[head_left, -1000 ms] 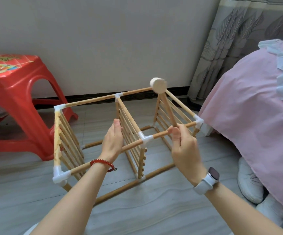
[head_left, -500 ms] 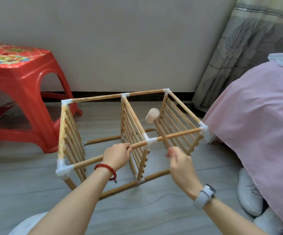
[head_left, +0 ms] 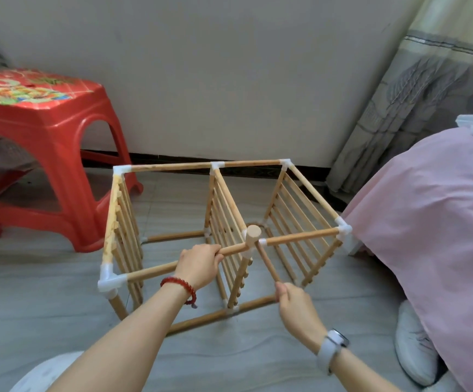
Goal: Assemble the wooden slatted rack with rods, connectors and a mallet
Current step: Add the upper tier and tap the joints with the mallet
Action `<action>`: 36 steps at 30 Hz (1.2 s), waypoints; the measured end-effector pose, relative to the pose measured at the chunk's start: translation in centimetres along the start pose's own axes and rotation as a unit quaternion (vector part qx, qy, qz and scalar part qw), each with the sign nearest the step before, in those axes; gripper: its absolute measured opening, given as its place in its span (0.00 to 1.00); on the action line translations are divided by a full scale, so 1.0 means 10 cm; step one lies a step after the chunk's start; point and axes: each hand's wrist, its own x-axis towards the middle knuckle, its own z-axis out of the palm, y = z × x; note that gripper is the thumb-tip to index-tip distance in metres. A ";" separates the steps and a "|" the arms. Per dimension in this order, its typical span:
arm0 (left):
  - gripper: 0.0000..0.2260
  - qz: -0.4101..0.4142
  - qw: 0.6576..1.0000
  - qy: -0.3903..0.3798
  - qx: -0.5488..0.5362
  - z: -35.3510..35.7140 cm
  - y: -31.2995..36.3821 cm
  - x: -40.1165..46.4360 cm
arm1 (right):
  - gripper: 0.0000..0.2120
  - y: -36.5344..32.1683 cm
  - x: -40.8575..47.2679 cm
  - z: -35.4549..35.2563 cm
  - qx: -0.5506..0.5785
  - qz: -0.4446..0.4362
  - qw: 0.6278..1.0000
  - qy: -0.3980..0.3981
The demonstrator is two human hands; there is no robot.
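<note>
Most of the pale wooden slatted rack [head_left: 224, 230] looks already built: it stands upright on the grey floor [head_left: 59, 312] as a two-bay frame, every rod in sight seated in a white plastic connector. Three slatted panels stand in it, at the left end, the middle and the right end. Four long top rod sections and at least three floor rods show, though the far right floor rod is hard to make out behind the slats. Six white top connectors are countable, and lower ones show only in part. The left hand [head_left: 198, 265] curls round the near top rod, steadying the frame. The right hand [head_left: 294, 305] pinches the handle end of the single small wooden mallet [head_left: 260, 250], whose round head sits on the near middle connector [head_left: 250, 248]. What seems left is tapping joints tight. No loose parts show; one red plastic stool [head_left: 40, 142] stands left.
</note>
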 end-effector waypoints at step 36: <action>0.11 0.012 0.998 0.048 0.032 -0.07 -0.05 0.00 | 0.16 -0.15 0.09 -0.14 0.150 -0.102 0.970 0.160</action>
